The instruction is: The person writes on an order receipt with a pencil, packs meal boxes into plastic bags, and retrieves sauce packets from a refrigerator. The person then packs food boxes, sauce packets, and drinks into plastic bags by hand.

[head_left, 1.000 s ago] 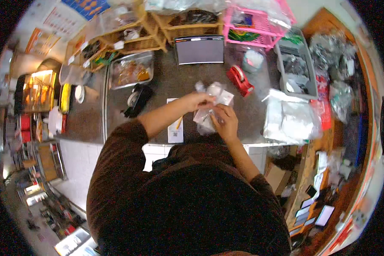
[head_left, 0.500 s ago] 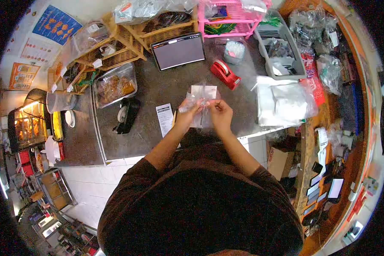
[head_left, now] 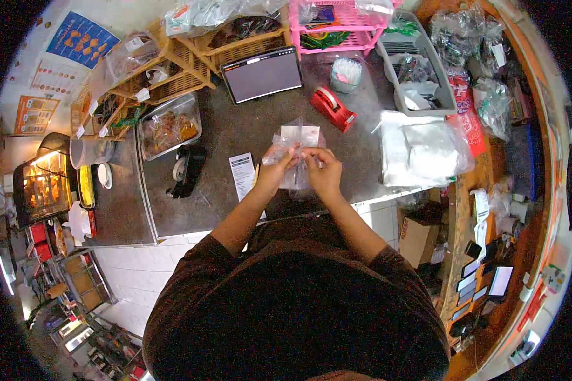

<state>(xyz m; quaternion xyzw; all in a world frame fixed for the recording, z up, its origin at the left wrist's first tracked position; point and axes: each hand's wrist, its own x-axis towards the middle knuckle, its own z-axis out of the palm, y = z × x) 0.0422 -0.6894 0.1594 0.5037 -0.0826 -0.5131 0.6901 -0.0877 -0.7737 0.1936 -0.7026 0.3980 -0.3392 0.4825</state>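
A small clear plastic bag [head_left: 293,182] lies between my hands at the counter's front edge, with a pale paper [head_left: 309,132] behind or inside it; I cannot tell which. My left hand [head_left: 277,170] pinches the gathered plastic with its fingers. Close beside it, my right hand [head_left: 325,171] has thumb and fingers closed on the same bag, near its middle. The fingertips of both hands nearly meet. Left of my left hand, a printed receipt [head_left: 241,173] lies flat, partly under my forearm.
A red tape dispenser [head_left: 334,109], a tablet [head_left: 262,76] and a tub of white sticks [head_left: 346,74] stand farther back. Rightward lie stacked clear bags [head_left: 419,152] and a grey bin [head_left: 427,113]. A black tape dispenser [head_left: 187,171] and a tray of brown food [head_left: 170,127] are leftward.
The whole view has shifted slightly. My hands remain on the plastic bag, with only a small change in the right hand's fingers.
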